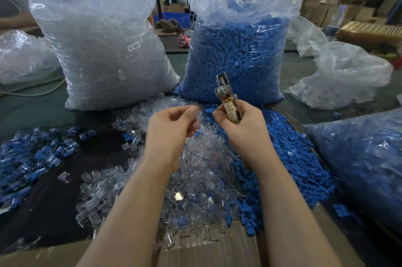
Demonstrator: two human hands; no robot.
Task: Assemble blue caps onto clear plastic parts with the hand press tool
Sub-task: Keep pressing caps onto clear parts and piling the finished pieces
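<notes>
My right hand (238,119) grips the taped handle of the metal hand press tool (224,90), which points up in front of the blue bag. A blue cap (210,111) sticks out at its fingertips. My left hand (174,124) pinches a clear plastic part (198,114) between thumb and fingers, a short gap from the right hand. Below both hands lies a heap of loose clear parts (195,171), with a heap of loose blue caps (291,158) to its right.
A tall bag of clear parts (104,49) and a tall bag of blue caps (239,53) stand behind the heaps. Assembled blue-and-clear pieces (32,158) lie scattered at the left. Another filled bag (365,164) sits at the right. Cardboard (213,251) lines the near edge.
</notes>
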